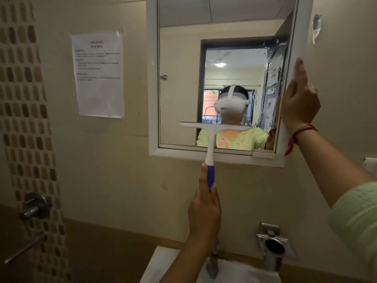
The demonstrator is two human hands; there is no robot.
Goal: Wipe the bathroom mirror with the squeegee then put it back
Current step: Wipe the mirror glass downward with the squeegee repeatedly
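A white-framed cabinet mirror [179, 88] hangs on the wall straight ahead. The squeegee [211, 137] has a white head and a blue handle; its blade lies flat against the lower half of the glass. My left hand [205, 209] is closed around the blue handle from below. At the mirror's right edge my right hand [298, 103] grips the frame, fingers wrapped over it. Water streaks show on the glass near the upper right.
A printed sheet [98, 74] is taped to the wall at left. Shower valves [35, 205] sit on the mosaic strip at lower left. Below me are a white sink [161, 264] with a tap [213, 260] and a steel holder [274, 246] at right.
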